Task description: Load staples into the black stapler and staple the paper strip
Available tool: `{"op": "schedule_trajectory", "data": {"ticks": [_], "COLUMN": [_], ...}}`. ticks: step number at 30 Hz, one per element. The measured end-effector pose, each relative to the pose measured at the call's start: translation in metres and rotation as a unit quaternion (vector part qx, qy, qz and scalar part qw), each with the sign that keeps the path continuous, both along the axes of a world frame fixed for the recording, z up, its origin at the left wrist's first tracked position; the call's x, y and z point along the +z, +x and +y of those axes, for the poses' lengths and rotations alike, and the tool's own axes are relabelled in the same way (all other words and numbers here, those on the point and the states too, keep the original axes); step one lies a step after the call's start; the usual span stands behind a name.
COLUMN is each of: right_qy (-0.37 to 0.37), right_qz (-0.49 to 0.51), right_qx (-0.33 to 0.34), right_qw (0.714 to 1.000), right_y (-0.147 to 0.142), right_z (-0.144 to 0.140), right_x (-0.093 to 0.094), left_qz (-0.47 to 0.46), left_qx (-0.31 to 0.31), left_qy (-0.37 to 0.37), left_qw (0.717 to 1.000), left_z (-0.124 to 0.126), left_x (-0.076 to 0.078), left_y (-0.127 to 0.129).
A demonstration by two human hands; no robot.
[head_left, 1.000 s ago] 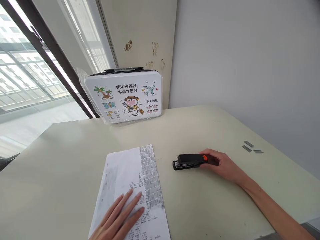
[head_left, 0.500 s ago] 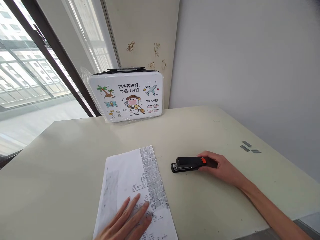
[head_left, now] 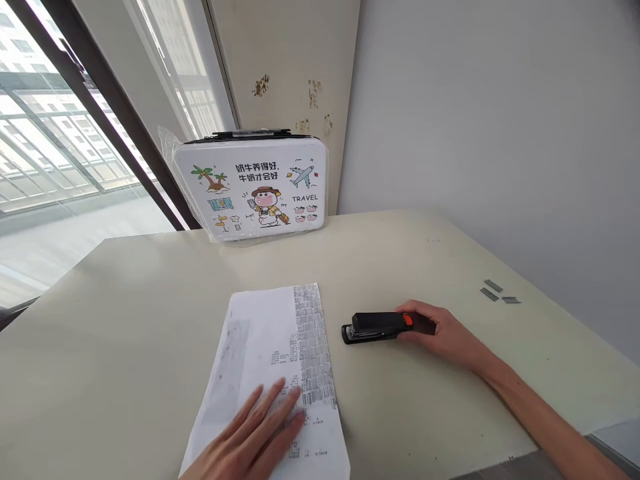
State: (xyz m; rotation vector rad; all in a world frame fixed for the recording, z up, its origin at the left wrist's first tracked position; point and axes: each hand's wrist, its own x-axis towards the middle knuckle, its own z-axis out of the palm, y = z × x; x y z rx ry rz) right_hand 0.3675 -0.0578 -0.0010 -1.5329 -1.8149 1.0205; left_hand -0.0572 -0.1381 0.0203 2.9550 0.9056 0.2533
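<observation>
My left hand (head_left: 260, 433) lies flat on a printed sheet of paper (head_left: 270, 347) at the near edge of the pale table (head_left: 125, 320), fingers spread and pointing away from me. A strip of barcodes runs down the sheet's right side. To the right of the paper lies a black stapler (head_left: 375, 325) with an orange tab, its nose pointing left. My right hand (head_left: 445, 333) is closed around the stapler's rear end, and the stapler rests on the table.
A white case (head_left: 253, 188) with cartoon travel pictures stands upright in clear wrap at the table's far edge, against the wall. Three staple strips (head_left: 497, 293) lie near the right edge. A large window fills the left side.
The paper has turned and shifted slightly to the right under my left hand. The stapler and my right hand have barely moved.
</observation>
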Motion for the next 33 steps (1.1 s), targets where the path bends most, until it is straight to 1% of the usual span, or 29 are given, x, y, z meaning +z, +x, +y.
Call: {"op": "schedule_trajectory", "data": {"ticks": [3, 7, 14, 19, 23, 24, 26, 29, 31, 33], "right_qy": [-0.009, -0.021, -0.036, -0.01, 0.008, 0.009, 0.014, 0.038, 0.059, 0.075], "right_qz": [0.009, 0.004, -0.045, -0.097, -0.121, -0.128, -0.143, -0.154, -0.16, -0.171], "right_qx": [0.015, 0.025, 0.032, 0.053, 0.043, 0.056, 0.101, 0.172, 0.192, 0.197], "right_qw": [1.0, 0.999, 0.998, 0.994, 0.992, 0.99, 0.984, 0.972, 0.966, 0.962], "right_y": [0.0, 0.001, 0.003, 0.001, -0.019, -0.026, -0.039, -0.048, -0.048, -0.046], "right_z": [-0.003, -0.009, -0.018, -0.016, -0.007, -0.006, -0.003, -0.002, -0.004, -0.007], "right_x": [0.002, 0.006, 0.014, 0.033, 0.05, 0.055, 0.064, 0.076, 0.081, 0.082], "left_qz": [-0.024, -0.059, -0.034, -0.035, -0.037, -0.036, -0.032, -0.03, -0.029, -0.032], "left_qx": [0.029, 0.044, 0.037, 0.024, 0.022, 0.023, 0.027, 0.026, 0.025, 0.025], "left_qy": [0.01, -0.003, -0.014, -0.007, -0.017, -0.019, -0.024, -0.032, -0.036, -0.038], "left_qw": [0.999, 0.997, 0.999, 0.999, 0.999, 0.999, 0.999, 0.999, 0.999, 0.998], "left_z": [0.003, 0.007, 0.016, 0.022, 0.023, 0.023, 0.023, 0.023, 0.022, 0.021], "left_x": [-0.007, -0.017, -0.019, -0.022, -0.024, -0.024, -0.024, -0.024, -0.024, -0.025], "left_y": [0.015, 0.03, 0.052, 0.063, 0.067, 0.068, 0.069, 0.069, 0.069, 0.07]}}
